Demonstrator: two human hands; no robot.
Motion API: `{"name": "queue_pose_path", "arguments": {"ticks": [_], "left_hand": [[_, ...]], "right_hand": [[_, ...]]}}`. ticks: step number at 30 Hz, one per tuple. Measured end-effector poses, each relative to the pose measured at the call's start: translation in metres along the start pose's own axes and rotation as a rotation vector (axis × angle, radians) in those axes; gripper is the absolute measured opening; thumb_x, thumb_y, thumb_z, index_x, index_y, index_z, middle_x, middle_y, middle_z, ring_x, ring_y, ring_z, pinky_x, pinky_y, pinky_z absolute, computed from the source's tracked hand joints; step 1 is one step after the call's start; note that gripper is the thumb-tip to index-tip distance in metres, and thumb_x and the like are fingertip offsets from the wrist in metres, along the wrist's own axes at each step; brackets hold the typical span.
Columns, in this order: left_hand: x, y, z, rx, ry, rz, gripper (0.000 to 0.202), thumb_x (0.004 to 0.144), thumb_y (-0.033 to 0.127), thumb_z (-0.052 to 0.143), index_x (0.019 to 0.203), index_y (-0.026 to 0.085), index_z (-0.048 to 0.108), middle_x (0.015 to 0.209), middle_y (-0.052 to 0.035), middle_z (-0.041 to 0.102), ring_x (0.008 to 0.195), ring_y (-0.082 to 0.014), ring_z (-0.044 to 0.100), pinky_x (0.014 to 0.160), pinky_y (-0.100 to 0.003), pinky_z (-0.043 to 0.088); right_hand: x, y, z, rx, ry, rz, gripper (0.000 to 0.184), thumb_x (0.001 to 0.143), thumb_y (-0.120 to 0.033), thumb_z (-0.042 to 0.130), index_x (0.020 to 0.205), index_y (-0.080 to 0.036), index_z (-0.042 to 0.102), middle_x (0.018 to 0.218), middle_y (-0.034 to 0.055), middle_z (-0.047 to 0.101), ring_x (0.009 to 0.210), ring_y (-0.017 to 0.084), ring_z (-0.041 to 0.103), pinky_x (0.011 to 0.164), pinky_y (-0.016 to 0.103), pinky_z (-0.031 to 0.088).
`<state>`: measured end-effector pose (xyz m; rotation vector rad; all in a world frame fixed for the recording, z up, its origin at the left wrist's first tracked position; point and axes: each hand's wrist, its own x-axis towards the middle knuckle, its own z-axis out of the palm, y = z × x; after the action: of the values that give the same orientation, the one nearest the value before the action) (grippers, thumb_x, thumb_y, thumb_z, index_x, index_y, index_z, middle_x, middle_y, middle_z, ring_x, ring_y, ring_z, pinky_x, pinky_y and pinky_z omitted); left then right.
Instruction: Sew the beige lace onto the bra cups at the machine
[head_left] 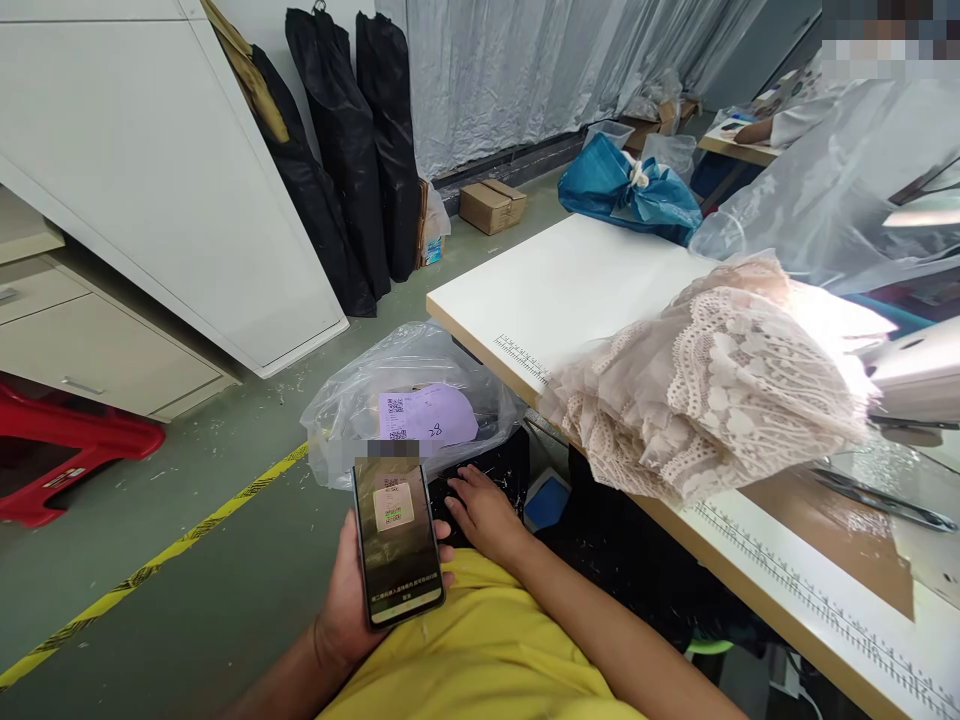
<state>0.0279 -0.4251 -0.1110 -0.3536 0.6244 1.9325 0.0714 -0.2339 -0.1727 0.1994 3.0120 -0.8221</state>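
The left hand [343,600] has its grip closed around a phone [403,560], which stands tilted up with the screen towards the wearer; the thumb side runs along one long edge, and the fingertips curl over the other. On the screen is a view with printed codes inside a pale square, green marks across the lower one. Just beyond the phone's top edge, ahead of the left grip, lies a purple slip [439,415] bearing printed codes and a handwritten 28; whether it sits inside or on top of the clear plastic bag [337,390] cannot be told. The right hand [487,512] is near the phone, palm down over dark cloth [510,465], its grip loose with the fingers a little apart, closer to the wearer than the slip. To the right, a heap of pale lace fabric [720,390] rests on the white surface [555,275] and hangs over its near edge, with metal snips [885,500] beside it.
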Motion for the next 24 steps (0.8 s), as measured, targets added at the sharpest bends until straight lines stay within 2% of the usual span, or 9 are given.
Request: {"name": "queue_pose_path", "arguments": {"ticks": [10, 18, 24], "left_hand": [[0.0017, -0.0018, -0.0065, 0.027, -0.078, 0.023, 0.066, 0.090, 0.061, 0.034, 0.120, 0.011, 0.062, 0.116, -0.0223, 0.065, 0.100, -0.0366, 0.064, 0.090, -0.058, 0.045], [0.0020, 0.0000, -0.0008, -0.008, -0.075, -0.004, 0.065, 0.091, 0.060, 0.033, 0.118, 0.010, 0.063, 0.115, -0.0230, 0.065, 0.098, -0.0359, 0.064, 0.090, -0.058, 0.044], [0.0044, -0.0009, -0.0047, 0.007, -0.020, 0.004, 0.063, 0.091, 0.059, 0.035, 0.115, 0.009, 0.065, 0.113, -0.0234, 0.066, 0.096, -0.0358, 0.065, 0.090, -0.059, 0.043]], "right_hand": [[0.0009, 0.0005, 0.0007, 0.000, -0.027, 0.016, 0.034, 0.092, -0.027, 0.046, 0.116, -0.010, 0.064, 0.127, 0.0190, 0.056, 0.125, 0.031, 0.048, 0.105, 0.046, 0.039], [0.0007, 0.0001, -0.0009, 0.017, -0.064, 0.034, 0.036, 0.093, -0.029, 0.045, 0.116, -0.010, 0.064, 0.129, 0.0185, 0.055, 0.126, 0.031, 0.046, 0.107, 0.044, 0.036], [0.0015, -0.0013, -0.0022, 0.021, -0.074, 0.048, 0.035, 0.091, -0.028, 0.047, 0.115, -0.010, 0.065, 0.129, 0.0182, 0.055, 0.126, 0.031, 0.046, 0.108, 0.043, 0.036]]}}
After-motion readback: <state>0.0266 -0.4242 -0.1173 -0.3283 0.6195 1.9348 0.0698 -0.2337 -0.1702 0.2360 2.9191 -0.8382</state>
